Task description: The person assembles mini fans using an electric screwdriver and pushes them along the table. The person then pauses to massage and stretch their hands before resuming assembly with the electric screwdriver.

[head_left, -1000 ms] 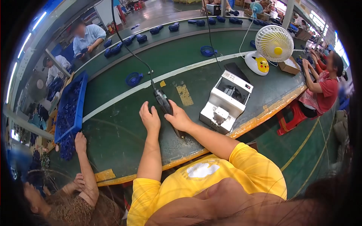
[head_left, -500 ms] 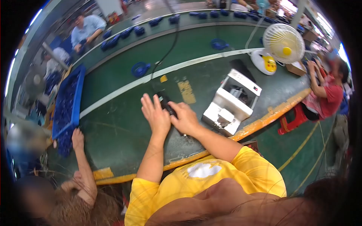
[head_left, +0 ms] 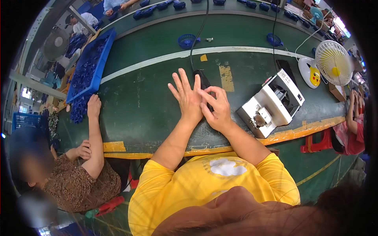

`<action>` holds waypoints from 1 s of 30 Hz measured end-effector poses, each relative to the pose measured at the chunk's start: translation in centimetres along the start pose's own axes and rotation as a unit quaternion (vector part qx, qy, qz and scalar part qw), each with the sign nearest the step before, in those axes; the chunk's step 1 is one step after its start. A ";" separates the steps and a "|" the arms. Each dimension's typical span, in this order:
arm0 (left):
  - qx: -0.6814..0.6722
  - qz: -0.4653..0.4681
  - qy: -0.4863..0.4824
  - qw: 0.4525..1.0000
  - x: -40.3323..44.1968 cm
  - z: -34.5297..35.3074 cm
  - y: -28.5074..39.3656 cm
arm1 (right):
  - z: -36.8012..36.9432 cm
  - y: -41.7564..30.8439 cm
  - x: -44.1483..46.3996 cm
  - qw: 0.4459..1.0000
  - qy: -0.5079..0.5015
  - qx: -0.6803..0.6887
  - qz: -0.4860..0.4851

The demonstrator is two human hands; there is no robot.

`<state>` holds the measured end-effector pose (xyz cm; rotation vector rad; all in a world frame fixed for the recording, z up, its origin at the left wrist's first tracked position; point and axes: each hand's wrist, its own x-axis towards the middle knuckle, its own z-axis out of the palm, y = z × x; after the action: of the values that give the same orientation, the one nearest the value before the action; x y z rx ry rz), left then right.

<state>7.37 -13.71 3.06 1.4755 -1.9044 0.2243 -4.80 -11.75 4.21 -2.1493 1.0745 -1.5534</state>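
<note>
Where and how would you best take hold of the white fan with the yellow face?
I'd grip the rounded base by its two sides, coming from the near side. It looks solid, while the cage has thin ribs that might bend. The cord leads off the far side, probably out of the way.

Both hands raised, close together.
Left hand [head_left: 191, 103] palm up, fingers spread; right hand [head_left: 217, 109] fingers curled at its palm.
</note>
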 end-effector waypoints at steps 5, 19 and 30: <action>0.045 -0.008 -0.005 0.999 0.0 0.5 -0.5 | 0.6 -0.6 -0.3 0.999 -0.035 0.003 -0.029; 0.091 -0.028 -0.007 0.995 0.4 0.3 -0.5 | 0.6 -1.3 -0.1 0.997 -0.075 0.001 -0.027; 0.126 -0.009 0.032 0.991 0.2 1.3 -1.0 | 1.0 -0.1 -0.5 0.996 -0.042 0.026 -0.078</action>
<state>7.70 -14.87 1.96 1.6268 -1.8631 0.5144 -3.92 -11.52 3.53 -2.2885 0.8482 -1.5219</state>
